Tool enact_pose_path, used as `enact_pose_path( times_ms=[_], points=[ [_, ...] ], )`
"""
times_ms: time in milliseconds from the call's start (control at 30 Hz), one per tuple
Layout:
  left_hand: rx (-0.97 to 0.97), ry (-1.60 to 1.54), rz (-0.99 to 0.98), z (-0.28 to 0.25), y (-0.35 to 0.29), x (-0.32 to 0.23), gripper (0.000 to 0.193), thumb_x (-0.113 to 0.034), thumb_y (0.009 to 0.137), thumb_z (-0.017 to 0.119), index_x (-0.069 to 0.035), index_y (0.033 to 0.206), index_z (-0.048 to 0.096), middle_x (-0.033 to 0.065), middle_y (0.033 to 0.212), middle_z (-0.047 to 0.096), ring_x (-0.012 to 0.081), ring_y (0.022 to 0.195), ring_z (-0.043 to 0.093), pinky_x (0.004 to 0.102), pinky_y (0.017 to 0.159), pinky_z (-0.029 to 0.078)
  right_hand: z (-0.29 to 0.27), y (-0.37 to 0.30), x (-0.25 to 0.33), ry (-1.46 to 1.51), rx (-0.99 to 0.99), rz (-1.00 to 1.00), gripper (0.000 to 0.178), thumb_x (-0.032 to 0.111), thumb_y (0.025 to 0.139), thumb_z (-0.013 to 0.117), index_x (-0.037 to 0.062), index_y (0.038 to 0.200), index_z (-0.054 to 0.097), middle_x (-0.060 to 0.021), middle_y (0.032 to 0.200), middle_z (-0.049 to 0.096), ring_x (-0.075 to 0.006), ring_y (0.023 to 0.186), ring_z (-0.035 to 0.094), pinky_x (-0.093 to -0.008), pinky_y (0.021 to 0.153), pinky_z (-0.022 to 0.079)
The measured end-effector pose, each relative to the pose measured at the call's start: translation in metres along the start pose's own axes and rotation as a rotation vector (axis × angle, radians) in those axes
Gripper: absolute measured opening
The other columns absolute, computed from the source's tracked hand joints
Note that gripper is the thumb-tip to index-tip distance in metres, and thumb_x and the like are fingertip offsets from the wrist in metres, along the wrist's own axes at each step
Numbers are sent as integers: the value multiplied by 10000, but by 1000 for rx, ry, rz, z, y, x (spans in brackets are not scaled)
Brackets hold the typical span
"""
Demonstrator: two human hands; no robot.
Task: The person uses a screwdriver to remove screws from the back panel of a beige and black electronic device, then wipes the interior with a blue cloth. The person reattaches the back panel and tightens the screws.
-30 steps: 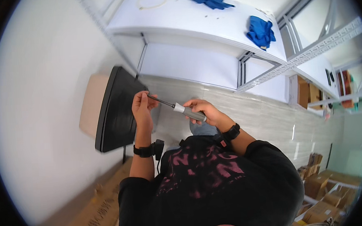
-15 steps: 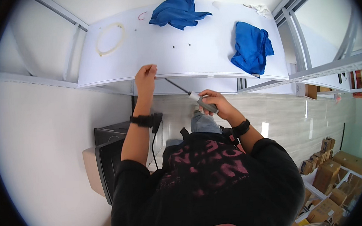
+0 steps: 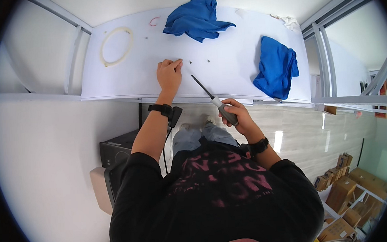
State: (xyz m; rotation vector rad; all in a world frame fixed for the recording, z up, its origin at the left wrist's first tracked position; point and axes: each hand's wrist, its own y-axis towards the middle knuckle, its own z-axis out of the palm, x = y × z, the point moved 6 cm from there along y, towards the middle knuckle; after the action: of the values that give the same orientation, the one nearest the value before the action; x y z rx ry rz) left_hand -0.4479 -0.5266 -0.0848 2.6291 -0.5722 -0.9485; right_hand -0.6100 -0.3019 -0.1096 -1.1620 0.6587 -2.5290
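Note:
My right hand [image 3: 238,114] is wrapped round the grey handle of a screwdriver [image 3: 204,86]. Its dark shaft slants up to the left over the front edge of the white table [image 3: 124,83]. Above the tabletop my left hand [image 3: 170,74] has thumb and fingers pressed together; anything between them is too small to make out. Just right of those fingertips is a small dark screw-like piece [image 3: 190,62]. A second small piece [image 3: 208,61] of the same sort lies farther right.
Two blue cloths lie on the table, one at the back [image 3: 196,21] and one at the right [image 3: 275,67]. A pale ring of tubing [image 3: 102,51] and a short red wire [image 3: 152,20] are at the left. Grey metal posts [image 3: 319,46] flank the table.
My left hand has moved forward and right over the tabletop, close to the small dark piece. The screwdriver in my right hand has shifted slightly right, its shaft pointing more steeply forward.

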Motion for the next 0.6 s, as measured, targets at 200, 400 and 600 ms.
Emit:
enact_pose_path(
  times_ms=[200, 400, 600],
  points=[
    [-10, -110, -9, -9, 0, 3, 236, -140, 780, 718, -110, 1014, 720, 43, 802, 616, 238, 807, 534, 342, 725, 461, 9, 7, 12, -43, 21, 19, 268, 138, 887, 560, 45, 1136, 525, -121, 801, 645, -155, 554, 608, -241, 417, 414],
    [-92, -461, -404, -65, -57, 48, 152, -127, 827, 689, -62, 964, 685, 52, 870, 661, 169, 798, 593, 298, 720, 474, 43, 16, 2, -131, 158, 121, 293, 141, 884, 562, 51, 1159, 512, -141, 823, 644, -177, 570, 612, -256, 440, 429],
    [-105, -618, -619, -129, -203, 92, 173, -194, 899, 634, -22, 877, 629, 41, 788, 643, 106, 732, 576, 259, 684, 468, 100, 29, -69, -262, 433, 352, 321, 132, 869, 563, 50, 1172, 497, -138, 854, 637, -172, 598, 607, -246, 455, 443]
  ],
)
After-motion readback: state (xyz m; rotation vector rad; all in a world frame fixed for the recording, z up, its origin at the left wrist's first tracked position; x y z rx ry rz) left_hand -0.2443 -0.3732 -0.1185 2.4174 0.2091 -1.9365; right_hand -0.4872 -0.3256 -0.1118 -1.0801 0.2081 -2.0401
